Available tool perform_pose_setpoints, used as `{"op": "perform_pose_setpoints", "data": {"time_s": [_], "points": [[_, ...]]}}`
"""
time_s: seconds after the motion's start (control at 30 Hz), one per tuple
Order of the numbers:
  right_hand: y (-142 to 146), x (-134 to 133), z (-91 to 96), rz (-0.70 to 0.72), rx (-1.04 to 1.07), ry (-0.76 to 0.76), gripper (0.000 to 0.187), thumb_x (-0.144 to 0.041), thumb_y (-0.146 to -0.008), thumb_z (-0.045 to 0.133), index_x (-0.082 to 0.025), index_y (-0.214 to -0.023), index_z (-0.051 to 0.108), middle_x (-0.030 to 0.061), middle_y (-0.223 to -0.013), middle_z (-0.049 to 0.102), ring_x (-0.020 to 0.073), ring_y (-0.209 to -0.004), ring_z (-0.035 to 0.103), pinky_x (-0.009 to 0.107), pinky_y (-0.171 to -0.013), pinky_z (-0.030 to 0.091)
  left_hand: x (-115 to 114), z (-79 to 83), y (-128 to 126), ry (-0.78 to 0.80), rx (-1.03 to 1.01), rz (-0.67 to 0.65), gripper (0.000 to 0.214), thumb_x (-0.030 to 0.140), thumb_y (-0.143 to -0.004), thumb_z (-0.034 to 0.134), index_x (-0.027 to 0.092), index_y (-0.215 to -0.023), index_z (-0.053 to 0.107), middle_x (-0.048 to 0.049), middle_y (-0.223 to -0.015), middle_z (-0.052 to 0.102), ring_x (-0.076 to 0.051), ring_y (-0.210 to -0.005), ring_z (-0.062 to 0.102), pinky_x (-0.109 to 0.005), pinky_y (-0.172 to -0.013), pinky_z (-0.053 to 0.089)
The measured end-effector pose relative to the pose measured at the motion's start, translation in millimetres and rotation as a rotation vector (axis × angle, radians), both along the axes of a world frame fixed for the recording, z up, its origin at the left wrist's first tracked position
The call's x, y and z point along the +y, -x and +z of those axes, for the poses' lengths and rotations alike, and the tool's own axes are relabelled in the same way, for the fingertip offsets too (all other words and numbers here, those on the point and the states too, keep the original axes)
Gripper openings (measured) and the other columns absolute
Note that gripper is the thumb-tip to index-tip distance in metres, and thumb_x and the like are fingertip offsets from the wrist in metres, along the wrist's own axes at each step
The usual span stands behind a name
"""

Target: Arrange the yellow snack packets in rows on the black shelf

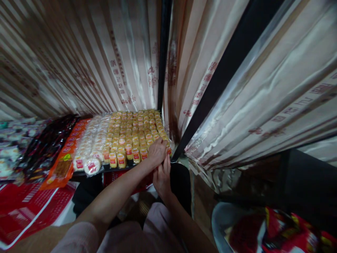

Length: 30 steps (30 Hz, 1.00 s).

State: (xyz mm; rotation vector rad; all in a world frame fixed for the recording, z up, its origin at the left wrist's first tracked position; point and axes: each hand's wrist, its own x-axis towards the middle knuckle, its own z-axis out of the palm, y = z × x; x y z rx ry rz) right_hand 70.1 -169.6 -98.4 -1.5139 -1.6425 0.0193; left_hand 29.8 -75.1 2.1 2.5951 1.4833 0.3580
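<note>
Rows of small wrapped yellow cakes (126,140) with red labels cover the right part of a dark shelf. At their front right corner, my left hand (157,153) has its fingers curled down over the end row. Just below it, my right hand (162,179) reaches up, fingers closed together, the tips meeting the left fingers. Both appear to pinch a yellow cake (169,151) at that corner, its red label partly showing; the fingers hide most of it. Left of the rows lie round white cakes (92,166) in clear wrappers.
An orange packet (63,158), dark glossy packets (48,147) and white-wrapped pieces (10,151) lie further left. A red bag (34,211) hangs below them. Pleated curtains (118,52) and a black post (216,84) stand behind. A grey tub (221,221) with red packets is at lower right.
</note>
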Motion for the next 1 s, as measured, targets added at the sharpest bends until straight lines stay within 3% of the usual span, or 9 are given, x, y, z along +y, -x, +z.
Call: {"op": "perform_pose_setpoints", "data": {"time_s": [0.17, 0.33, 0.47, 0.57, 0.67, 0.77, 0.87, 1.0], "points": [[0, 6, 2.5, 0.009, -0.001, -0.013, 0.056, -0.007, -0.084, 0.032, -0.013, -0.139, 0.028, 0.0153, -0.151, 0.010, 0.0300, -0.138, 0.011, 0.057, -0.103, 0.032, -2, 2.6, 2, 0.008, -0.072, -0.012, 0.023, 0.028, -0.088, 0.045, 0.019, -0.107, 0.054, -0.0069, -0.104, 0.053, -0.019, -0.091, 0.054, -0.028, -0.076, 0.046], [-2, 4, 6.1, 0.004, 0.007, -0.039, 0.054, -0.011, -0.086, 0.032, -0.015, -0.140, 0.027, 0.0149, -0.150, 0.013, 0.0294, -0.138, 0.014, 0.057, -0.103, 0.032, -15, 1.8, 18, -0.009, -0.306, -0.051, 0.026, 0.019, -0.088, 0.039, 0.020, -0.109, 0.054, -0.0060, -0.109, 0.053, -0.015, -0.095, 0.055, -0.027, -0.083, 0.047], [-3, -9, 4.2, 0.053, 0.046, -0.082, 0.045, -0.014, -0.088, 0.035, -0.015, -0.133, 0.037, 0.0170, -0.142, 0.031, 0.0273, -0.133, 0.027, 0.054, -0.100, 0.036, -45, -18.0, 46, 0.011, -0.428, -0.148, 0.030, 0.012, -0.084, 0.038, 0.018, -0.105, 0.058, -0.0072, -0.102, 0.058, -0.016, -0.098, 0.055, -0.030, -0.088, 0.047], [-1, -24, -3.5, 0.140, 0.089, -0.072, 0.036, -0.017, -0.087, 0.038, -0.018, -0.122, 0.047, 0.0148, -0.126, 0.049, 0.0244, -0.121, 0.043, 0.049, -0.095, 0.042, -77, -41.8, 71, 0.123, -0.447, -0.201, 0.033, 0.011, -0.082, 0.038, 0.020, -0.107, 0.059, -0.0065, -0.104, 0.058, -0.015, -0.099, 0.055, -0.029, -0.090, 0.046], [3, -38, -15.2, 0.286, 0.086, 0.042, 0.030, -0.017, -0.085, 0.040, -0.018, -0.112, 0.055, 0.0124, -0.111, 0.057, 0.0215, -0.108, 0.052, 0.042, -0.091, 0.047, -104, -64.4, 93, 0.243, -0.414, -0.091, 0.035, 0.011, -0.083, 0.039, 0.022, -0.111, 0.057, -0.0066, -0.108, 0.058, -0.016, -0.101, 0.055, -0.031, -0.090, 0.046], [9, -41, -27.8, 0.405, 0.016, 0.186, 0.028, -0.013, -0.082, 0.040, -0.015, -0.102, 0.061, 0.0128, -0.105, 0.060, 0.0211, -0.101, 0.054, 0.039, -0.088, 0.048, -115, -80.9, 109, 0.362, -0.355, 0.004, 0.034, 0.011, -0.083, 0.038, 0.021, -0.109, 0.058, -0.0060, -0.104, 0.060, -0.016, -0.098, 0.056, -0.031, -0.089, 0.046], [17, -30, -39.4, 0.423, -0.116, 0.327, 0.031, -0.007, -0.077, 0.041, -0.012, -0.097, 0.064, 0.0162, -0.109, 0.059, 0.0241, -0.103, 0.053, 0.042, -0.089, 0.046, -108, -93.1, 121, 0.467, -0.329, 0.071, 0.032, 0.013, -0.084, 0.038, 0.018, -0.106, 0.060, -0.0066, -0.103, 0.062, -0.016, -0.098, 0.057, -0.030, -0.089, 0.044], [27, -2, -55.1, 0.484, -0.263, 0.483, 0.029, -0.006, -0.074, 0.044, -0.014, -0.090, 0.067, 0.0152, -0.098, 0.065, 0.0247, -0.096, 0.058, 0.039, -0.087, 0.046, -83, -112.9, 139, 0.680, -0.241, 0.289, 0.030, 0.015, -0.085, 0.039, 0.020, -0.103, 0.062, -0.0061, -0.108, 0.064, -0.016, -0.104, 0.056, -0.027, -0.092, 0.040]]}}
